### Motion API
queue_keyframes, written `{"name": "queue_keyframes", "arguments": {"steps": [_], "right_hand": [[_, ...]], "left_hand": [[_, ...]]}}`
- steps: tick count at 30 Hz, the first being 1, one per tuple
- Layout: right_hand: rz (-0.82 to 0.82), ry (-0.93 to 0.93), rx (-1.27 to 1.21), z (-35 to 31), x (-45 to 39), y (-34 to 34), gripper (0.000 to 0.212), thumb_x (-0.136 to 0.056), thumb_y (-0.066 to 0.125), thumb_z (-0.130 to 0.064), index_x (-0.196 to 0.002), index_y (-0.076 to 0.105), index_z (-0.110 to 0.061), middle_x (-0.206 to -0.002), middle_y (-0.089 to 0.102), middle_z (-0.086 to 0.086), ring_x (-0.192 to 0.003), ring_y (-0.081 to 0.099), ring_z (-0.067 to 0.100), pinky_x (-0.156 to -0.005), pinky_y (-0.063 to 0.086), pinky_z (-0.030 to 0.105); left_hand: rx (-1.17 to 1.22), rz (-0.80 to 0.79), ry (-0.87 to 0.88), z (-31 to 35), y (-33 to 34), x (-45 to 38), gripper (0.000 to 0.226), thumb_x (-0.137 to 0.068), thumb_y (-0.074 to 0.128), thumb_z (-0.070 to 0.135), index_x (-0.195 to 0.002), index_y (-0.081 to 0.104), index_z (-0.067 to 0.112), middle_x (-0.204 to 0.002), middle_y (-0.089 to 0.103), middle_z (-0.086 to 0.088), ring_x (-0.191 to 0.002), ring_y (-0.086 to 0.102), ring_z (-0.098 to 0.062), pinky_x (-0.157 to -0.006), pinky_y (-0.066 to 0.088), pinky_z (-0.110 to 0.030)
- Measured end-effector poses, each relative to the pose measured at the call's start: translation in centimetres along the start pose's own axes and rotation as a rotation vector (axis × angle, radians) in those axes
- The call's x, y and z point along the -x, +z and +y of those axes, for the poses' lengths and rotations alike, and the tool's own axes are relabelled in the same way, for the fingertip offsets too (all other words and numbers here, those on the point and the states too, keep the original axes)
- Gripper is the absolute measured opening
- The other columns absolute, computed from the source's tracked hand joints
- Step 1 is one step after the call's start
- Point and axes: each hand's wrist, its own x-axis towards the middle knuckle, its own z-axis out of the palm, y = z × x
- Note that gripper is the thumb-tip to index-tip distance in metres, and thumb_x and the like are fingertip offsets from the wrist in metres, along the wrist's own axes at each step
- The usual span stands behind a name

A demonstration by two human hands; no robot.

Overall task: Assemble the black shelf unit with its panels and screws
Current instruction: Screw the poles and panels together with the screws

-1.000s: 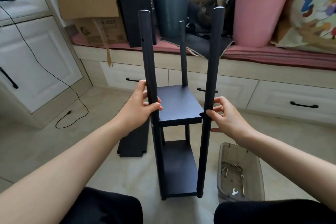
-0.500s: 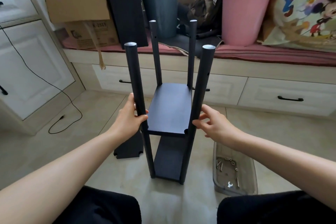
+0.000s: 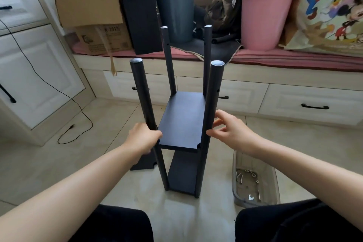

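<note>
The black shelf unit point(image 3: 182, 122) stands upright on the floor in front of me, with several round posts and two panels fitted between them, one at mid height and one at the bottom. My left hand point(image 3: 142, 139) is wrapped around the near left post point(image 3: 141, 92) at the level of the middle panel. My right hand point(image 3: 231, 129) has its fingers spread, with the fingertips touching the near right post point(image 3: 213, 104). A loose black panel point(image 3: 144, 164) lies on the floor behind my left hand. Screws and washers sit in a clear tray point(image 3: 254, 180) at my right.
A bench with drawers runs across the back, holding a cardboard box point(image 3: 92, 12), a black case point(image 3: 139, 10), a dark bin point(image 3: 176, 15) and a pink bucket point(image 3: 263, 15). White cabinets stand at the left, with a black cable point(image 3: 64, 94) trailing over the floor.
The shelf unit has swung from tilted toward me to upright on the floor, so all its posts show. My right hand has loosened from the post to a fingertip touch.
</note>
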Motion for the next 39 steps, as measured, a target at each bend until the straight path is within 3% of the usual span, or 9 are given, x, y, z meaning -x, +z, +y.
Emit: {"name": "queue_keyframes", "arguments": {"steps": [2, 3, 6, 9, 11, 14, 18, 26, 39], "right_hand": [[0.002, -0.008, -0.013, -0.1, 0.1, -0.1, 0.022, -0.093, 0.066, -0.023, -0.112, 0.057, -0.030, -0.102, 0.066, -0.011, -0.085, 0.069, 0.012, -0.067, 0.054, 0.022], [-0.002, -0.016, -0.007, -0.2, 0.2, -0.1, 0.022, -0.094, 0.065, -0.023, -0.114, 0.057, -0.029, -0.103, 0.066, -0.011, -0.087, 0.069, 0.013, -0.070, 0.055, 0.026], [-0.006, -0.049, 0.022, -0.3, 0.3, 0.1, 0.020, -0.097, 0.061, -0.023, -0.116, 0.056, -0.025, -0.104, 0.064, -0.010, -0.087, 0.068, 0.013, -0.071, 0.055, 0.027], [0.011, -0.089, 0.047, -0.2, 0.4, -0.1, 0.016, -0.097, 0.061, -0.024, -0.112, 0.057, -0.025, -0.105, 0.065, -0.009, -0.089, 0.069, 0.012, -0.071, 0.054, 0.021], [0.032, -0.111, 0.006, -0.5, 0.4, -0.4, 0.013, -0.096, 0.062, -0.023, -0.107, 0.058, -0.030, -0.103, 0.066, -0.009, -0.086, 0.070, 0.011, -0.068, 0.052, 0.015], [0.045, -0.157, -0.043, -0.9, 0.3, -0.7, 0.017, -0.096, 0.061, -0.022, -0.111, 0.058, -0.027, -0.102, 0.067, -0.006, -0.087, 0.070, 0.014, -0.081, 0.058, 0.034], [0.019, -0.172, -0.046, -1.0, 0.2, -0.7, 0.028, -0.093, 0.066, -0.017, -0.120, 0.059, -0.021, -0.109, 0.067, -0.001, -0.093, 0.069, 0.014, -0.084, 0.058, 0.042], [0.041, -0.200, 0.053, -1.3, 0.2, -0.8, 0.029, -0.093, 0.067, -0.017, -0.121, 0.059, -0.021, -0.105, 0.068, -0.007, -0.086, 0.071, 0.007, -0.084, 0.058, 0.031], [0.035, -0.256, 0.087, -1.6, 0.1, -0.3, 0.027, -0.093, 0.064, -0.012, -0.120, 0.058, -0.013, -0.106, 0.067, 0.003, -0.085, 0.071, 0.020, -0.083, 0.057, 0.042]], "left_hand": [[-0.060, -0.196, -0.156, -0.2, 1.2, 1.0, 0.022, -0.092, 0.065, 0.016, -0.107, 0.050, 0.007, -0.106, 0.060, -0.008, -0.093, 0.067, -0.027, -0.075, 0.060, -0.038], [-0.145, -0.255, -0.125, -0.3, 1.9, 1.4, 0.019, -0.091, 0.063, 0.014, -0.105, 0.053, 0.007, -0.102, 0.062, -0.009, -0.087, 0.068, -0.025, -0.070, 0.059, -0.034], [-0.455, -0.217, 0.258, -0.3, 4.7, 2.1, 0.013, -0.088, 0.058, 0.011, -0.093, 0.066, 0.002, -0.089, 0.070, -0.009, -0.080, 0.068, -0.025, -0.072, 0.060, -0.034], [-0.686, -0.078, 0.685, -0.3, 7.2, 1.6, 0.033, -0.092, 0.056, 0.010, -0.125, 0.061, 0.015, -0.116, 0.066, -0.003, -0.111, 0.059, -0.023, -0.090, 0.055, -0.039], [-0.727, -0.142, 0.779, -0.8, 8.2, 0.4, 0.064, -0.090, 0.062, 0.011, -0.150, 0.040, 0.020, -0.143, 0.051, 0.000, -0.137, 0.040, -0.022, -0.109, 0.042, -0.037], [-0.973, -0.214, 0.753, -1.3, 8.6, -1.8, 0.095, -0.090, 0.067, 0.011, -0.161, 0.004, 0.022, -0.168, 0.009, 0.001, -0.155, -0.001, -0.029, -0.123, 0.014, -0.051], [-1.130, -0.263, 0.631, -1.1, 7.8, -4.0, 0.105, -0.092, 0.064, 0.007, -0.158, -0.014, 0.031, -0.166, -0.020, 0.008, -0.151, -0.018, -0.041, -0.111, 0.015, -0.076], [-1.093, -0.283, 0.537, -0.3, 8.4, -4.2, 0.097, -0.097, 0.049, -0.003, -0.157, -0.017, 0.035, -0.167, -0.019, 0.003, -0.150, -0.013, -0.048, -0.109, 0.013, -0.078], [-1.118, -0.294, 0.492, -0.3, 8.5, -4.8, 0.100, -0.098, 0.052, 0.001, -0.155, -0.021, 0.039, -0.165, -0.024, 0.006, -0.150, -0.015, -0.048, -0.109, 0.012, -0.078]]}}
